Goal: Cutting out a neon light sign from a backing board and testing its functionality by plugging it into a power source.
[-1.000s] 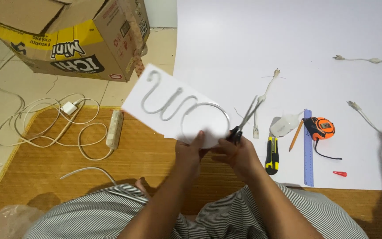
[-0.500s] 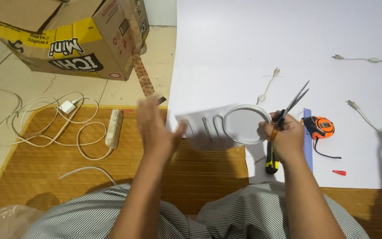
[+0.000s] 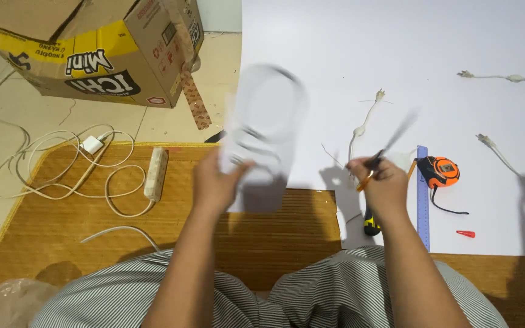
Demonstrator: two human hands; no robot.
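Note:
My left hand [image 3: 215, 182] holds a white card [image 3: 265, 124] with a coiled cable fixed on it, raised and blurred over the edge of the white sheet [image 3: 347, 54]. My right hand [image 3: 381, 182] grips a pair of scissors [image 3: 390, 146], their blades pointing up and to the right, blurred. Just under my right hand lies a black and yellow screwdriver [image 3: 370, 223]. My striped trouser legs fill the bottom of the view.
On the white sheet lie a blue ruler [image 3: 422, 200], an orange tape measure [image 3: 440, 170], a small red cap [image 3: 466, 233] and cut cable pieces [image 3: 363, 124]. A cardboard box [image 3: 98, 54] stands at the upper left. A power strip [image 3: 155, 173] with white cords lies on the woven mat [image 3: 62, 225].
My hands have parted. The left one lifted the card and turned it upright, moving it left. The right one carried the scissors off to the right, above the screwdriver.

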